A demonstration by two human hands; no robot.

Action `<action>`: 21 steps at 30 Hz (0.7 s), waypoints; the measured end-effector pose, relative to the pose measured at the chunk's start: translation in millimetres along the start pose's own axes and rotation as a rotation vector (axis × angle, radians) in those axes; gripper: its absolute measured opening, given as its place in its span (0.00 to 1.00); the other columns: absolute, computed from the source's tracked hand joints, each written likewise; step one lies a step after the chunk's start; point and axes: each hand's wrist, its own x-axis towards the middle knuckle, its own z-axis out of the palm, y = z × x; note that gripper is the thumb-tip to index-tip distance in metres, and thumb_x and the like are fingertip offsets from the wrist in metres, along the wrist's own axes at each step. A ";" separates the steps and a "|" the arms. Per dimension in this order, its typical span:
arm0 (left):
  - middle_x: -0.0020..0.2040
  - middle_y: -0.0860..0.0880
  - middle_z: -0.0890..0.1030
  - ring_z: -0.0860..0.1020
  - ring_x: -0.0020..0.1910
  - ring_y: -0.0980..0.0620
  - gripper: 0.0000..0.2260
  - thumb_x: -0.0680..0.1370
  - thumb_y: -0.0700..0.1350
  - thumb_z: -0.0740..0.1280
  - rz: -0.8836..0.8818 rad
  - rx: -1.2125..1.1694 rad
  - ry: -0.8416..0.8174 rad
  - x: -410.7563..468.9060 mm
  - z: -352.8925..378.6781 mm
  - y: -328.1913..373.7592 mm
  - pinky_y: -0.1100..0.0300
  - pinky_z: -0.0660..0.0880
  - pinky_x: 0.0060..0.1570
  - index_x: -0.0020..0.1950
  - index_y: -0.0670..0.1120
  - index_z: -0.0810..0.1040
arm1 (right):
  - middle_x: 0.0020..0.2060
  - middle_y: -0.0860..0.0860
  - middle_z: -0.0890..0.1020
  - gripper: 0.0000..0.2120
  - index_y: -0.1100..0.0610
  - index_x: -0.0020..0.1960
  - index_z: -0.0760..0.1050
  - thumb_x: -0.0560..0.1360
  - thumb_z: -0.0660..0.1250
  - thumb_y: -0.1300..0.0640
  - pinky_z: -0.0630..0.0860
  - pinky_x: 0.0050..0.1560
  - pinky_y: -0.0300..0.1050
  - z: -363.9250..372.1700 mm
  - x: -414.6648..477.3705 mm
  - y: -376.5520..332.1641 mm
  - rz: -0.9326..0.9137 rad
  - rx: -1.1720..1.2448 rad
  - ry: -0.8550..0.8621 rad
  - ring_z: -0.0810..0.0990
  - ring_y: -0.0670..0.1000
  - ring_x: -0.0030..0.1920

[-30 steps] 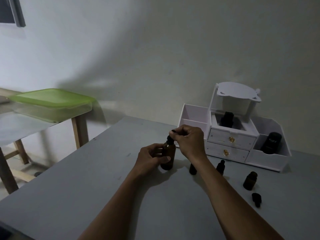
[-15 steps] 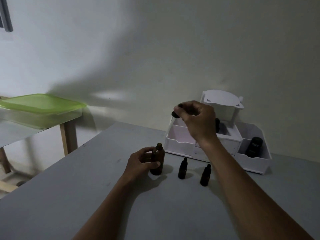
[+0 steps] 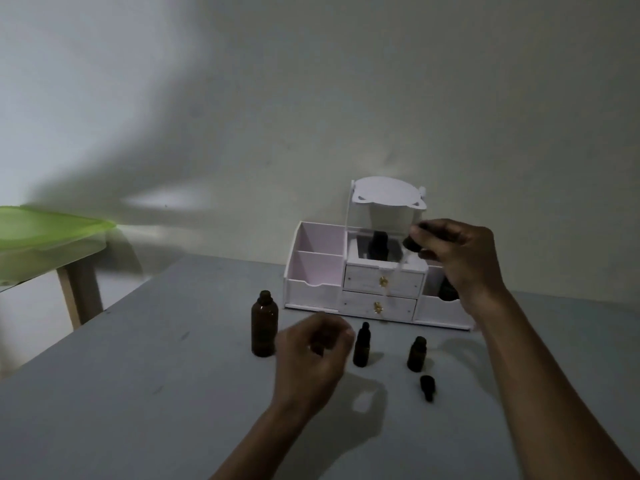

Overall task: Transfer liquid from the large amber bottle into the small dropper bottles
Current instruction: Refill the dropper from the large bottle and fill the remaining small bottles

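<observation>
Large amber bottle [image 3: 264,324], smooth glass cylinder w/ open neck, stands upright on matte grey table [image 3: 138,393], untouched. Right hand [image 3: 457,258] raised, fingers pinching black dropper cap [image 3: 412,243], thin glass pipette [image 3: 394,282] dangling before white drawer organizer [image 3: 377,271]. Left hand [image 3: 311,355] blurred, loosely curled, grip unclear, beside capped small dropper bottle [image 3: 362,346]; uncapped one [image 3: 416,354] & loose cap [image 3: 427,386] nearby.

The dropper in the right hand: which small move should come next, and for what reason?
Probably lower the dropper, held raised by the right hand, toward the uncapped small bottle. That bottle's mouth is open, its cap lies beside it, and the large amber bottle already stands open. The left hand could steady the small bottle.
</observation>
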 end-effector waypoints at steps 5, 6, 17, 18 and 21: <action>0.48 0.56 0.83 0.81 0.47 0.62 0.11 0.75 0.45 0.74 -0.255 -0.084 -0.212 3.2 58.2 5.4 0.71 0.77 0.47 0.56 0.51 0.81 | 0.33 0.44 0.86 0.04 0.51 0.41 0.84 0.72 0.76 0.59 0.80 0.42 0.42 -26.9 6.0 23.1 0.105 -0.045 -0.035 0.85 0.43 0.36; 0.52 0.56 0.82 0.81 0.48 0.62 0.15 0.75 0.45 0.74 -0.282 -0.069 -0.240 4.8 69.1 4.6 0.74 0.75 0.46 0.60 0.51 0.80 | 0.33 0.45 0.86 0.05 0.51 0.41 0.84 0.72 0.76 0.60 0.82 0.45 0.45 -30.9 6.6 27.3 0.119 -0.057 -0.041 0.86 0.44 0.36; 0.71 0.49 0.74 0.73 0.67 0.53 0.30 0.74 0.46 0.75 -0.456 -0.035 -0.339 7.0 134.5 -11.0 0.61 0.70 0.64 0.74 0.46 0.70 | 0.37 0.55 0.87 0.02 0.55 0.41 0.86 0.69 0.78 0.59 0.81 0.49 0.68 -54.1 10.2 57.0 0.261 -0.102 -0.084 0.87 0.60 0.44; 0.70 0.49 0.75 0.74 0.66 0.53 0.29 0.74 0.46 0.75 -0.453 -0.032 -0.334 6.7 135.7 -11.3 0.62 0.70 0.63 0.73 0.46 0.70 | 0.37 0.55 0.87 0.02 0.56 0.41 0.86 0.69 0.78 0.59 0.81 0.49 0.68 -54.3 10.5 58.4 0.271 -0.102 -0.090 0.87 0.59 0.44; 0.66 0.49 0.78 0.76 0.63 0.54 0.23 0.76 0.44 0.73 -0.418 0.005 -0.328 4.9 136.6 -12.4 0.65 0.69 0.61 0.70 0.46 0.74 | 0.37 0.55 0.87 0.02 0.56 0.42 0.86 0.70 0.77 0.60 0.82 0.50 0.65 -53.5 10.8 61.5 0.287 -0.105 -0.122 0.87 0.57 0.42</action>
